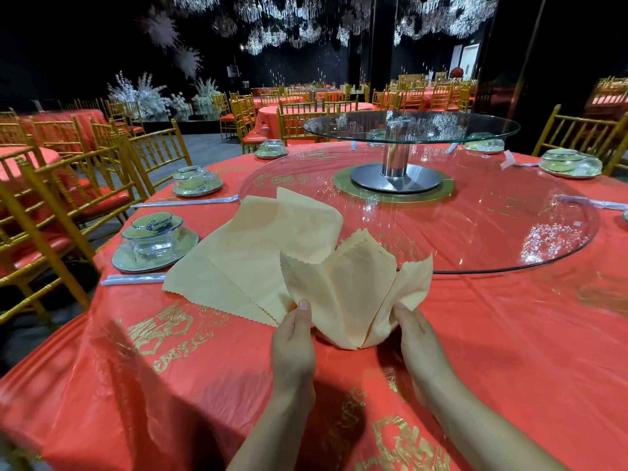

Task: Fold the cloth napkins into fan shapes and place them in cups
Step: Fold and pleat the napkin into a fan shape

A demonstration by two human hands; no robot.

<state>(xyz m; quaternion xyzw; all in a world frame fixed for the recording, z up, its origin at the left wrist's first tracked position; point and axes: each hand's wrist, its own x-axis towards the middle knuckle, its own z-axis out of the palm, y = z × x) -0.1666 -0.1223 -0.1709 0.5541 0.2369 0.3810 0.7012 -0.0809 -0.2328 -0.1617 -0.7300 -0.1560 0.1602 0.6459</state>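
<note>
**Grip and Failure Points: Napkin Held at Its Base**

We hold the napkin [353, 294] by its lower end. The left hand [294, 338] pinches the left edge under the thumb, and the right hand [419, 338] pinches the right fold. The fingers behind the cloth are hidden. The napkin stands on the red tablecloth [204, 385] near the near edge, with its zigzag top flaring toward the far side. The spare napkins [251, 246] lie flat just beside it on the left.

Risks, as we judge them:

- The folds look loose and uneven. If either pinch slackens, the cloth is likely to spring open and lose the fan.
- The tablecloth looks slick, so the base may slide when pressed.
- Pulling the left edge may catch the spare napkins.
- The nearest cup appears sealed inside the wrapped place setting [154, 241] at the left. Freeing it needs a hand, and one hand alone may not hold the folds.
</note>
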